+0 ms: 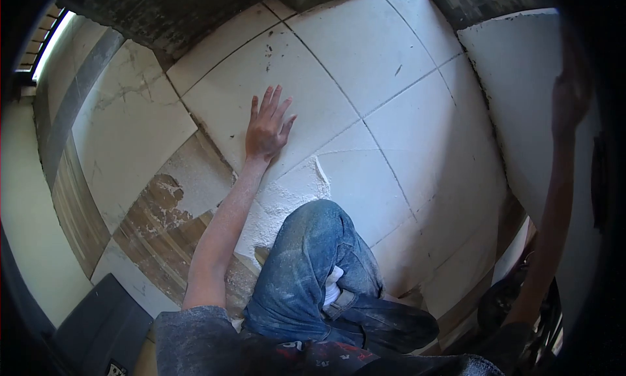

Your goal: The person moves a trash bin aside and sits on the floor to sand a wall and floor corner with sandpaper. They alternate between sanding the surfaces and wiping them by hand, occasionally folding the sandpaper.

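Note:
My left hand (266,131) rests on a large white floor tile (313,82), palm down with fingers spread, holding nothing. Below it, white powder (287,196) covers part of the tile and the floor in front of my bent knee (303,239). Dust coats my left forearm. At the far right my right hand (570,99) is raised in front of a white wall surface (521,69). Its fingers fade into the dark edge of the view, so I cannot tell how they are held.
Wood-look tiles (153,210) with patches of broken-off coating lie at left, beside a marbled white tile (134,128). A dark flat panel (101,324) stands at lower left. Dark, rough-edged wall bases border the floor at the top. Dark equipment (505,301) sits at lower right.

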Demonstrator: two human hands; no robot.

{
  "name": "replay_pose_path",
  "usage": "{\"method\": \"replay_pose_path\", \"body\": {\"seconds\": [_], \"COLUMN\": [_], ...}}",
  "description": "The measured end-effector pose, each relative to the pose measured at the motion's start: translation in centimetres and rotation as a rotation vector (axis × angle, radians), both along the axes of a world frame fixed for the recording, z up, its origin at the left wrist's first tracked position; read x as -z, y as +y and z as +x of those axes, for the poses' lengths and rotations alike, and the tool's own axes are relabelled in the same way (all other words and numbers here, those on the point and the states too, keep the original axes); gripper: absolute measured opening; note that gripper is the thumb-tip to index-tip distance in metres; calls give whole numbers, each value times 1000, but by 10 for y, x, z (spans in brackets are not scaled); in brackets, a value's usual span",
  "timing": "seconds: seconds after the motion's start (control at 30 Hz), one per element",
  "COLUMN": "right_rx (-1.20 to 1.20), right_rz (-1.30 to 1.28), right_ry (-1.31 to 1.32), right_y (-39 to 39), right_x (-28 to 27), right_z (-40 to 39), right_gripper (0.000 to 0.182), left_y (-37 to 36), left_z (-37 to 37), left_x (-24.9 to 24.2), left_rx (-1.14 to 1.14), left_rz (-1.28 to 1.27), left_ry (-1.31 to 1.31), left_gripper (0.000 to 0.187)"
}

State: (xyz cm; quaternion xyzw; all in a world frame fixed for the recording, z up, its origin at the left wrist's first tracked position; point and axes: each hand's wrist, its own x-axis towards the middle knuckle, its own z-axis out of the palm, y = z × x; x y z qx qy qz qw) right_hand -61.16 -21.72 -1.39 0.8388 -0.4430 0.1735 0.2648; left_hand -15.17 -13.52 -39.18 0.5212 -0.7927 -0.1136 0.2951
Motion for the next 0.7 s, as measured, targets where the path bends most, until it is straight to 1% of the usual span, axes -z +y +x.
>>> {"method": "replay_pose_path", "body": {"seconds": [0.03,0.13,0.17,0.23,0.3,0.33,0.37,0.4,0.43,0.5,0.6,0.67,0.7], "right_rx": [384,541,387,223,477,494,303,276,247,403,260,411,359], "right_rz": [-126,-277,-282,-279,-28,-24,-164,-214,-262,-230,-409,-292,-129], "right_ry": [287,597,436,278,526,535,506,450,394,314,340,20,-308], "right_y": [-12,-16,-19,-15,2,8,10,8,7,-9,-45,-32,-5], "right_x": [-1,10,39,79,100,89,65,41,16,8,36,82,120], "right_z": [-51,-30,-33,-35,-44,-29,2,-6,-13,-54,-74,-36,-1], "right_gripper": [42,40,45,52,49,49,45,40,37,35,24,22,21], "left_y": [0,1,1,-1,2,2,-1,-2,-2,-1,-2,0,1], "left_z": [0,0,1,2,2,3,0,-2,-1,-2,-1,1,2], "left_x": [0,-1,0,1,2,4,6,5,3,3,2,3,4], "left_rx": [2,-3,-12,-15,4,-4,-8,15,8,20,6,-2,-16], "left_rz": [-10,-36,-47,-44,-32,-29,-30,-27,-34,-41,-61,-53,-55], "left_ry": [-20,-40,-35,-29,-19,-31,-35,-14,-50,-80,-48,-1,-10], "left_gripper": [40,40,40,40,40,40,40,40,40,40,40,40,40]}}
